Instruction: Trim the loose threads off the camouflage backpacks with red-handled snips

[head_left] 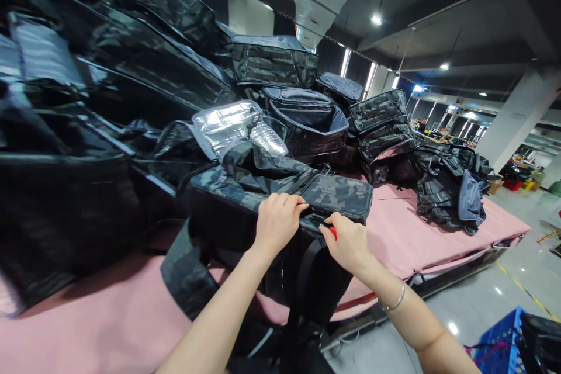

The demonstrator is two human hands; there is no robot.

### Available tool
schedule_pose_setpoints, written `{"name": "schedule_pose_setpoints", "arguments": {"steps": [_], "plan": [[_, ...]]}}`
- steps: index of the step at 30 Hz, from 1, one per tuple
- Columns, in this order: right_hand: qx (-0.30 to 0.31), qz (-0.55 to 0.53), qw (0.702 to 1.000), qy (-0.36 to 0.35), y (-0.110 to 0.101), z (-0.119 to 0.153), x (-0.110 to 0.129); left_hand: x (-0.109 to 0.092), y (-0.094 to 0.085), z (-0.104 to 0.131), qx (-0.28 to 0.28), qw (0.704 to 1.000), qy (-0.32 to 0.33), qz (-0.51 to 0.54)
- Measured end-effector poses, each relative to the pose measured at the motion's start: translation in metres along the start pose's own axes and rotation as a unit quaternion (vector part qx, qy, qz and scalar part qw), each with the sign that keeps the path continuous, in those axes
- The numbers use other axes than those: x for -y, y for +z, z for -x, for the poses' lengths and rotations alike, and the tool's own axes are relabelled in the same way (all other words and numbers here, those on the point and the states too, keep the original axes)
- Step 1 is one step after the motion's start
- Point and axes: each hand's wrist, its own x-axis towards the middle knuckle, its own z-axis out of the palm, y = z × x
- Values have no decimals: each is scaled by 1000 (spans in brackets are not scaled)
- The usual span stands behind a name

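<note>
A dark camouflage bag (337, 191) lies in front of me at the edge of the pink-covered table. My left hand (279, 217) is closed on the bag's top edge, its fingertips beside the zipper seam. Just to the right, my right hand (348, 239) is closed around a small red-handled tool (333, 232), most of which is hidden by the fingers. A bit of metal shows at the tool's tip, close against the bag's seam. The bag's straps and a camouflage flap (186, 272) hang down at its near side.
Black and camouflage bags are heaped at the left and back, some showing a silver lining (228, 123). More bags (451, 187) sit farther along the pink tabletop (403, 234). A blue crate (499, 339) stands on the floor at the lower right.
</note>
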Motion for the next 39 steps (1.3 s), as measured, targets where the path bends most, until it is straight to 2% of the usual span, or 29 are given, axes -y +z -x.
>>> {"name": "schedule_pose_setpoints", "arguments": {"steps": [4, 10, 14, 18, 23, 27, 30, 32, 35, 37, 39], "plan": [[-1, -12, 1000, 3, -1, -1, -1, 0, 1, 2, -4, 1000, 3, 3], [-12, -111, 994, 2, -7, 1, -4, 0, 1, 2, -14, 1000, 7, 11], [-13, -78, 996, 50, -4, 1, -2, 0, 0, 3, -20, 1000, 14, 13], [6, -53, 997, 48, -5, -1, 0, 0, 1, 4, -32, 999, 17, 11], [11, -121, 992, 27, -8, 0, -2, 1, 4, 5, -48, 999, 17, 8], [-4, -118, 991, 58, -6, -1, -1, 2, 6, 5, -54, 998, 22, 9], [3, -157, 987, 33, -6, -2, -2, 5, 7, 4, -56, 998, 28, 10], [-3, -246, 969, 4, -10, 0, -8, 9, 8, 5, -56, 998, 36, 16], [-66, -355, 933, -4, -20, 5, -24, 14, 10, 9, -64, 996, 46, 50], [-113, -356, 928, 2, -30, 8, -41, 13, 10, 16, -72, 992, 56, 88], [-130, -309, 942, -2, -39, 6, -58, 9, 9, 26, -81, 989, 43, 113]]}}
